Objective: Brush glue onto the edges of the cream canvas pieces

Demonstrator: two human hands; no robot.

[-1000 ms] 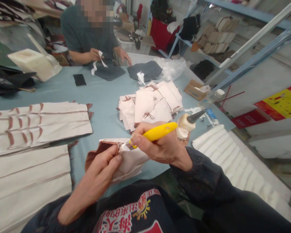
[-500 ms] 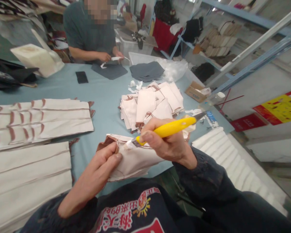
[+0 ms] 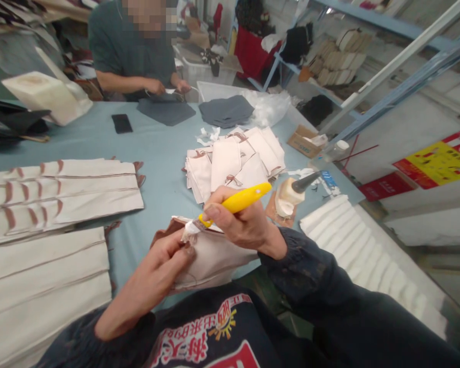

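My right hand (image 3: 241, 222) grips a yellow-handled brush (image 3: 245, 199), its white bristles pointing down and left. The bristle tip meets the edge of a cream fabric piece (image 3: 218, 255) right by my left fingertips. With thumb and fingers pinched, my left hand (image 3: 157, 276) holds that piece at its brown-trimmed corner. Just beyond my right wrist stands a cream glue bottle (image 3: 290, 193) with a grey cone nozzle, beside a small white lump on a brown pad. A pile of similar cream pieces (image 3: 230, 161) with brown edging lies past my hands.
Rows of cream pieces (image 3: 61, 194) cover the table's left side, and a white stack (image 3: 341, 245) lies at the right edge. Across the table a co-worker (image 3: 134, 56) handles a white strip over dark grey sheets (image 3: 166, 111). A black phone (image 3: 121, 123) and small cardboard box (image 3: 306, 140) rest farther back.
My right hand has moved left and the brush tip now reaches my left fingertips. The glue bottle, mostly hidden before, now shows. The whole view has shifted slightly.
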